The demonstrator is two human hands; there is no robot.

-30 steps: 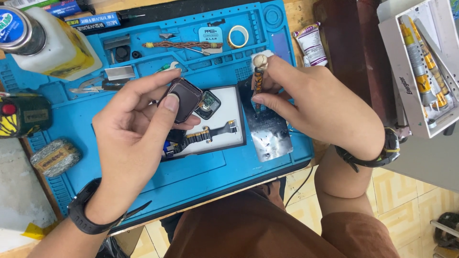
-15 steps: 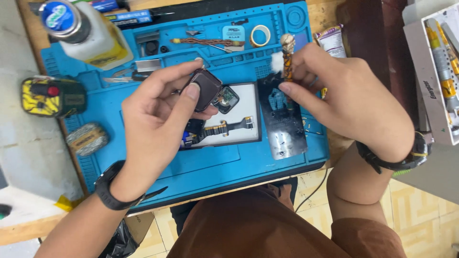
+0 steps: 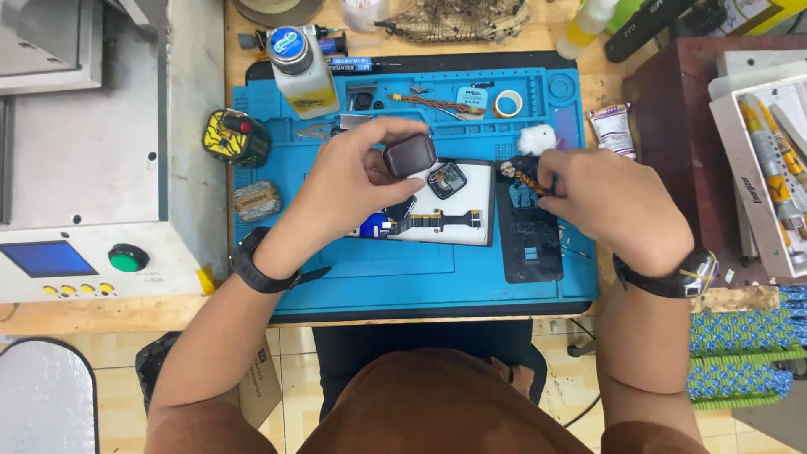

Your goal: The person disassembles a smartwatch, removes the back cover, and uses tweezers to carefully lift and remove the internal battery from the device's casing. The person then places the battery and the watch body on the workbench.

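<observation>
Blue work mat (image 3: 420, 277) farther off than before, left hand (image 3: 353, 181) fingers still grasping dark watch case (image 3: 410, 155), right hand (image 3: 609, 202) pinching a brush (image 3: 525, 176).

A wooden bench (image 3: 403, 318) fills the middle of the view, with a blue mat (image 3: 437, 277) laid over most of it. At nine o'clock stands a grey machine (image 3: 84, 160) (blue screen, green knob, yellow buttons). At three o'clock sits a dark red cabinet (image 3: 672, 126) with a white tray (image 3: 740, 168) on top. Beige floor tiles (image 3: 118, 378) show at six o'clock. The light is even.
</observation>
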